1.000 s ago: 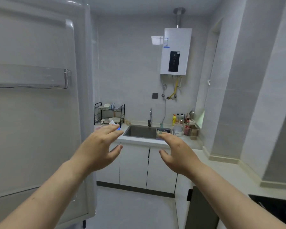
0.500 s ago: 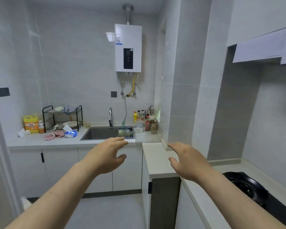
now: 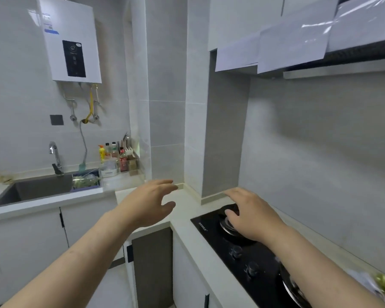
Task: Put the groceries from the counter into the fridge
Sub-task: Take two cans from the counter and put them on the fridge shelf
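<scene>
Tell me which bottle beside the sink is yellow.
The leftmost bottle, the one nearest the sink. Its body is yellow with an orange top; the other bottles look clear, dark or red.

Glossy black glass hob (image 3: 249, 252); matt pale counter (image 3: 187, 210); dull metal sink (image 3: 38, 190); shiny chrome tap (image 3: 53, 152).

Left hand (image 3: 151, 203) hovers spread over the white counter (image 3: 187, 202) at centre; right hand (image 3: 251, 215) spreads above the black gas hob (image 3: 211, 232) toward 5 o'clock; sink (image 3: 31, 190) at 9 o'clock.
</scene>
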`<action>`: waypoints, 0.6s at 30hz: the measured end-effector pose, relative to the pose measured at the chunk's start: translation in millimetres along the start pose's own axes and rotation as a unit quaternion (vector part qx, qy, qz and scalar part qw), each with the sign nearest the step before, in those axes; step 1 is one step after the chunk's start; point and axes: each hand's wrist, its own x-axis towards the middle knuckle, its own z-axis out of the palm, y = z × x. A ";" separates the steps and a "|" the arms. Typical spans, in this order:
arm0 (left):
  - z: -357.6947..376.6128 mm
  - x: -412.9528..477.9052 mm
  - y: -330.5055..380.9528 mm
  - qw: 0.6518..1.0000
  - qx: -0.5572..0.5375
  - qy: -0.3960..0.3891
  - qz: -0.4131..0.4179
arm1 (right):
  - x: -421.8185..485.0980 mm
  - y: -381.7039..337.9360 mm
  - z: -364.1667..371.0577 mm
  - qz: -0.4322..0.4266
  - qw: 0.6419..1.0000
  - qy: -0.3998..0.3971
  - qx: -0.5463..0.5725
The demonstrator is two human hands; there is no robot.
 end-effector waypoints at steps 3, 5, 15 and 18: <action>11.0 26.7 28.1 0.999 -0.013 -0.006 0.048 | -16.0 28.8 -11.6 0.050 0.999 0.009 -0.013; 17.2 40.4 40.5 0.997 -0.020 -0.009 0.076 | -26.5 42.3 -18.4 0.073 0.997 0.017 -0.023; 65.5 104.6 113.6 0.963 -0.090 -0.051 0.250 | -101.6 95.3 -53.3 0.271 0.959 0.045 -0.077; 74.4 115.0 126.7 0.947 -0.124 -0.056 0.291 | -120.1 96.9 -58.2 0.322 0.941 0.047 -0.091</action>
